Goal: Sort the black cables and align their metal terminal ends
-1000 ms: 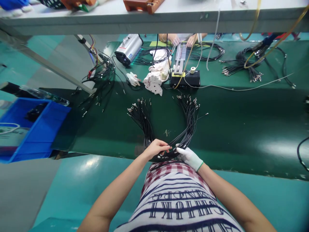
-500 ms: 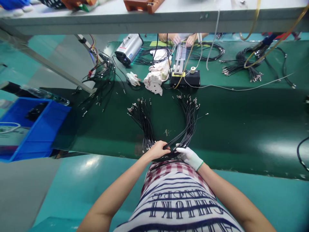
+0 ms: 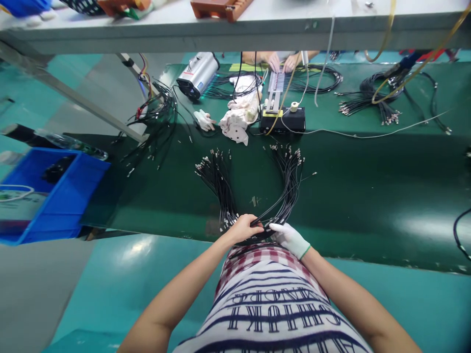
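Note:
A U-shaped bundle of thin black cables (image 3: 290,191) lies at the table's near edge, both ends fanned out away from me and tipped with small metal connectors. My bare left hand (image 3: 246,228) is closed around the cables at the bottom of the U, left of its middle. White-gloved, my right hand (image 3: 290,239) grips the same bundle a little to the right, thumb and fingers pinched on it. The left arm of the bundle (image 3: 222,189) passes beside my left wrist. Parts of the cables under both hands are hidden.
Across the green table (image 3: 368,196), a co-worker's hands (image 3: 281,61) work at a metal fixture (image 3: 275,88) above a black box (image 3: 290,120). Cloth and a glove (image 3: 204,120) lie left of it. A blue bin (image 3: 73,196) stands left. An overhead shelf (image 3: 235,37) crosses the view.
Both hands stay on the cable bundle. The left hand has shifted very slightly to the right; otherwise the scene looks nearly the same.

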